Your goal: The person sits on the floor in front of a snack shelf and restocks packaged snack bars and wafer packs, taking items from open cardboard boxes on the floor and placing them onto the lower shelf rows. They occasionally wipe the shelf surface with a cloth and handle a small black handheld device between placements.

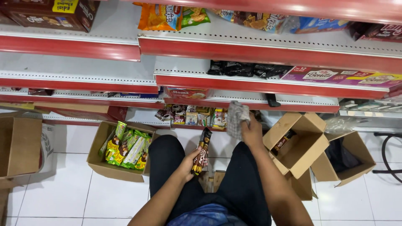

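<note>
Left hand: the person's left hand [185, 164] is curled round the lower part of a long dark snack packet [201, 151], fingers pressed together on it, and holds it upright above the knees.
Right hand: the right hand [251, 130] is bunched on a grey checked cloth [236, 118], which it lifts in front of the bottom shelf [144, 118]; most of the cloth hangs free above and left of the fist.
Packet: it is off every shelf and out of every box, between the two thighs in dark trousers [167, 167].
Slip risk: the grip sits low on a tall, narrow packet, so the top could tip over and the packet drop to the white tiled floor [63, 196].
Snag risk: the loose end of the cloth hangs close to the small packs on the bottom shelf [186, 116]; a wide wipe could likely drag some off the edge.
Box risk: the open cardboard box [299, 144] stands just beside the right forearm, tilted, so a swing of the elbow could knock it.
Hidden: the back of the bottom shelf lies in shadow, and its packs are too small to tell apart.
Cut off: the carton at the far left [19, 146] and the black stand at the right edge [389, 155] show only in part.
Unclear: the box of green and yellow packets [125, 148] hides how deep its stack goes.
</note>
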